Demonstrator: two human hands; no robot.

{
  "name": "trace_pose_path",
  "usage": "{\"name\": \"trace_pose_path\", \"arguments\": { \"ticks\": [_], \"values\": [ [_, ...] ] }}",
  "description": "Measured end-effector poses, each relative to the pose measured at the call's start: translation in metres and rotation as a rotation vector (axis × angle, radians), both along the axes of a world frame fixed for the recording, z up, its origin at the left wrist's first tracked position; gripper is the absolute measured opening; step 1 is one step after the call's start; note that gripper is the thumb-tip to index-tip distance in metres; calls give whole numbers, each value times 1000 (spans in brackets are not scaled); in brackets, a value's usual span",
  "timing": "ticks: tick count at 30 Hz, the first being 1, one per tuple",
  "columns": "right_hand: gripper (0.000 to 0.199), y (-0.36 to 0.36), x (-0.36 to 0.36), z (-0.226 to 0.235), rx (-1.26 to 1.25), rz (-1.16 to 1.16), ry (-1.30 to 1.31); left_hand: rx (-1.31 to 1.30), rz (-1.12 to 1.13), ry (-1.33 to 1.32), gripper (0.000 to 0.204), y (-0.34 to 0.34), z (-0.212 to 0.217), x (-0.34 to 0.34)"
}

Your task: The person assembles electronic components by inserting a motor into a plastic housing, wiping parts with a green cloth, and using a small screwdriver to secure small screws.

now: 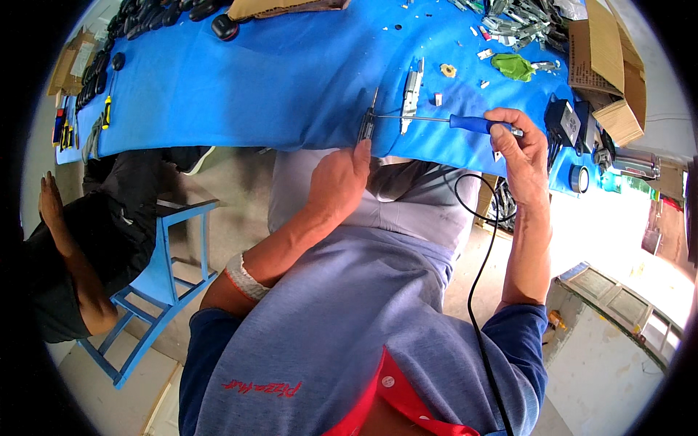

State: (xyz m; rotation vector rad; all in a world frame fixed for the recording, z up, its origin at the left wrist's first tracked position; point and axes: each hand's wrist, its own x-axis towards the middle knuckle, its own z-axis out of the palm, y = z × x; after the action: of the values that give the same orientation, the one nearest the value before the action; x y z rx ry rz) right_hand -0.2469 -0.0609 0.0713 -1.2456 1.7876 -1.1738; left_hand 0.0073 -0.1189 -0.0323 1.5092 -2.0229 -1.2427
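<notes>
In the head view, the left hand (340, 176) sits just below the picture's centre, closed around the lower end of a small dark metal part (368, 123) that stands up at twelve o'clock from the thumb, at the near edge of the blue-covered table (240, 80). Pinning it there against the table's edge appears to steady it for the tool.

At three o'clock from that part, the right hand (522, 149) is curled shut on the blue handle of a screwdriver (443, 120). The thin shaft runs level toward nine o'clock, its tip touching the held part, so the tool lies sideways across the table edge, not upright. The grip sits far back on the handle, probably to leave room for turning.

At one o'clock from the held part lies a long silvery piece (412, 93) flat on the cloth, and beyond it, toward the upper right, a heap of similar metal pieces (520, 22) beside an open cardboard box (607, 69). A black cable (476, 276) loops down from under the right wrist across the lap.

At nine o'clock in the picture, another person's arm (62, 240) rests beside a blue wooden chair (163, 276), well apart from the work.
</notes>
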Motion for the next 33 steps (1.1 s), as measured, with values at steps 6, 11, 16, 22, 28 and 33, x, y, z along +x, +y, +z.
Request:
{"name": "trace_pose_path", "arguments": {
  "ticks": [6, 11, 16, 22, 28, 33],
  "values": [
    [37, -2, 5, 10, 172, -110, 49, 90, -9, -38, 59, -1, 11, -2],
    [29, 0, -2, 6, 152, -66, -50, 68, -18, -11, 59, -2, 8, -1],
    [19, 1, -1, 3, -12, 7, -57, 57, -2, 38, 60, 0, -2, 0],
    [25, 2, 1, 0, -38, -9, -56, 79, -10, -29, 58, -1, 9, 0],
    [37, 2, 0, 8, 204, -102, 1, 96, -20, -38, 58, -2, 13, -1],
    [25, 2, 3, 3, 75, -76, -108, 89, -19, -20, 58, -1, 6, 0]
  ]
}}
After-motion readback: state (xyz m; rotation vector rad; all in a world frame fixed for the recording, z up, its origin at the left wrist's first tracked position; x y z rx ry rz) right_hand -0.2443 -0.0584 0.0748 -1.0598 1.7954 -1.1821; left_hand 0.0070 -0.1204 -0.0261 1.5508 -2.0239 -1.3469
